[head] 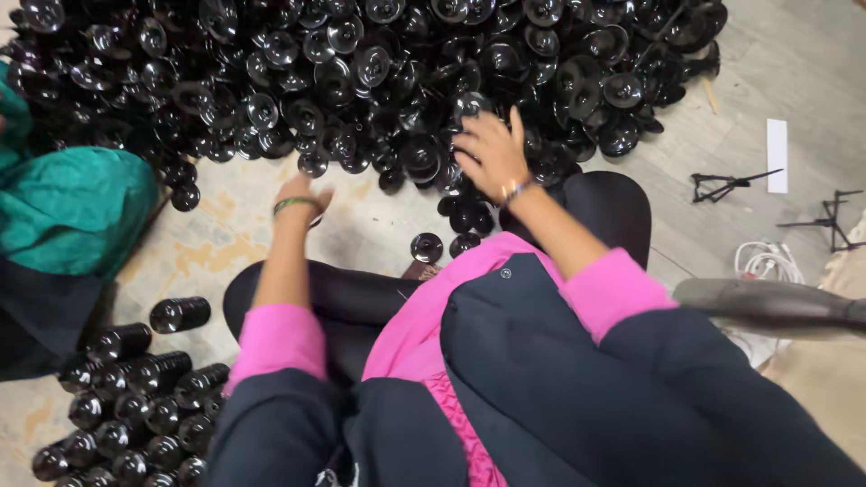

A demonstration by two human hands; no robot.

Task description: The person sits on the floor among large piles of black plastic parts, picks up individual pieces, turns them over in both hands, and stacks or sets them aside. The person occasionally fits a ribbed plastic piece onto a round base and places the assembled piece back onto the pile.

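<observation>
Right hand [492, 153], fingers spread apart, rests on the near edge of a large pile of black discs [361, 63] heaped on the floor [361, 225]. Left hand [302, 194] hovers low above the floor just before the pile; its grip cannot be told. Discs lie at mixed angles. Stacks of discs [131, 397] lie on their sides at lower left, long axes roughly crosswise.
</observation>
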